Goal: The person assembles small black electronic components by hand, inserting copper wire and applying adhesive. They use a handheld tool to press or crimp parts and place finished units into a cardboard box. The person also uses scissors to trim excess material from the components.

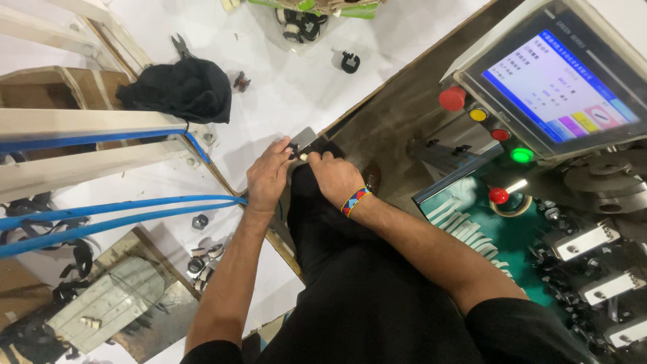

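My left hand (267,176) and my right hand (335,176) meet at the edge of the white table (290,87). Both pinch a small black part with a pale end (297,153), held right below a small grey metal plate (304,139). A beaded wristband (355,201) circles my right wrist. How the part is shaped is hard to tell, since my fingers cover most of it.
A machine with a lit touch screen (563,81), red, yellow and green buttons (453,98) and a red knob (499,195) stands at the right. Blue hoses (121,210) run along a pale frame at the left. A black cloth (178,89), pliers (180,46) and loose black parts (350,62) lie on the table.
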